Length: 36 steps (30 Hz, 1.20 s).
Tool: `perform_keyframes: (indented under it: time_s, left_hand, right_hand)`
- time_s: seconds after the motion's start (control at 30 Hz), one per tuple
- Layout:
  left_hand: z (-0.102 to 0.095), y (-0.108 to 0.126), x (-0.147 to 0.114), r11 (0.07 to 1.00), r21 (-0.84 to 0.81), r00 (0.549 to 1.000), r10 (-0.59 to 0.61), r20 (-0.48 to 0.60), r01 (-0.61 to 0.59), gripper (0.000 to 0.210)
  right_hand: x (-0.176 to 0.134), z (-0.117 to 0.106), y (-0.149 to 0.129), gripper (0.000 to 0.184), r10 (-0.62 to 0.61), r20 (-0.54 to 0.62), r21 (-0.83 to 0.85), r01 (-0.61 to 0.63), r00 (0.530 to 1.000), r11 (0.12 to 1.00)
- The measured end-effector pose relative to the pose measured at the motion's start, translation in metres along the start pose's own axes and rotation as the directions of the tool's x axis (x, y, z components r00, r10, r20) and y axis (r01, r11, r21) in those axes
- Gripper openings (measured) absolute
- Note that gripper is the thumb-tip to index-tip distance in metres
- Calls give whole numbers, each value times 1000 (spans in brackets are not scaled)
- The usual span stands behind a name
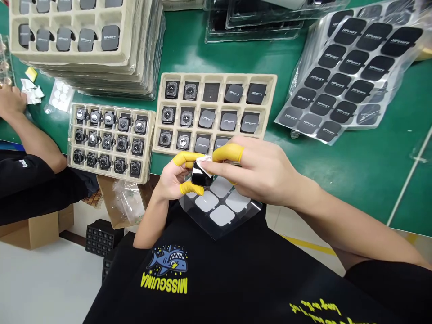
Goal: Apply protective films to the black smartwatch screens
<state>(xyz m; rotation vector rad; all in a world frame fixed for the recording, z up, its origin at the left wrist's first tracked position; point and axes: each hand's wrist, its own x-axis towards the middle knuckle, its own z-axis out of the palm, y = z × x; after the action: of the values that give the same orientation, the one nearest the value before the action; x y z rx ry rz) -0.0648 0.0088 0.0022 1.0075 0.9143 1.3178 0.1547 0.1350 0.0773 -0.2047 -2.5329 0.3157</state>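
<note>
At far left, a co-worker's hand (11, 101) rested on the green bench (354, 162) beside scraps of white paper (32, 92). Next came a pulp tray of bare watch bodies (110, 141), then a second pulp tray (216, 112) holding some bodies face down and others already covered by dark branded film. At centre, just off the bench edge, the left hand (175, 180), with yellow finger cots, was closed on a black smartwatch body (201, 177), which it pinched by its edges. The right hand (259, 173), fingers curled, pinched a small white tab or wipe (204, 163) against the upper edge of the watch; which of the two cannot be told. A clear liner sheet with pale film pieces (221, 207) lay beneath, on the lap. Sheets of dark branded stickers (354, 67) lay at right.

The glossy face appeared to point up towards the camera; its long axis seemed to run roughly away from the wearer, though the fingers hid most of it. Judged risks: the edge pinch could slip over the lap, and a skewed pull could misalign film or trap dust.
</note>
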Motion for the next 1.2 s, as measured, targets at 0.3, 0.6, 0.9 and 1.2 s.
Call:
perform_keyframes:
  time_s: [0.3,0.6,0.9,1.2]
  left_hand:
    - [-5,-1,-1,998,49,994,42,-97,-37,78]
    - [-6,4,-2,991,42,990,131,-48,-129,75]
    - [-3,1,-4,987,25,986,162,-27,-161,82]
    - [5,8,-10,947,198,965,260,-20,-251,77]
  right_hand:
    - [-3,-13,-6,25,-140,120,161,120,983,980]
    - [-84,-36,9,52,410,-190,156,-385,892,910]
    - [-178,-17,9,30,880,-342,22,-933,329,358]
    - [-203,12,14,41,841,-524,68,-978,134,198]
